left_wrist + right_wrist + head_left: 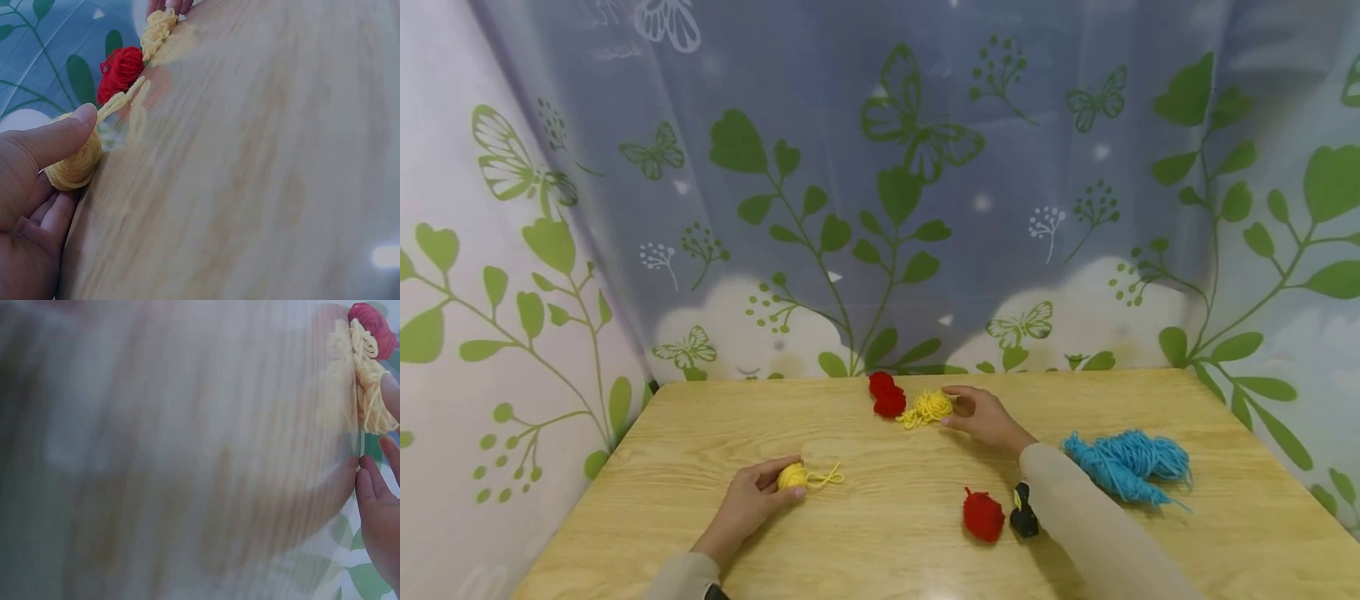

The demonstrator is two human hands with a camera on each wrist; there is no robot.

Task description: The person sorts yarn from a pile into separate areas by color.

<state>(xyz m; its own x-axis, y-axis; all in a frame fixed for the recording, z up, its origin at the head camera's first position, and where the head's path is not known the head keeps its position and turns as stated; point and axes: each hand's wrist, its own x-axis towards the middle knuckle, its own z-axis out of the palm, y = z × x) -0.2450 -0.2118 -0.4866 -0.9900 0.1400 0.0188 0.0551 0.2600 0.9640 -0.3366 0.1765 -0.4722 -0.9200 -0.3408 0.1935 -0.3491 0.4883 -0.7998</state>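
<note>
At the left of the table, my left hand [751, 502] holds a small yellow yarn ball [792, 477] between thumb and fingers. A looped loose end trails from the ball to the right; the left wrist view shows the thumb over the wound yarn [78, 164]. Near the back edge, my right hand [985, 418] is at the right end of a loose yellow yarn bundle [929, 407]. Its thumb and fingers are spread apart, and the right wrist view shows the thumb against the bundle [374, 403]. Red yarn [887, 396] lies just left of that bundle.
A red yarn ball [982, 516] lies at the front right, beside a small black object [1024, 511] near the right sleeve. Blue yarn skeins [1127, 467] are heaped at the right. Behind the wooden table [880, 542] hangs a printed curtain [850, 208].
</note>
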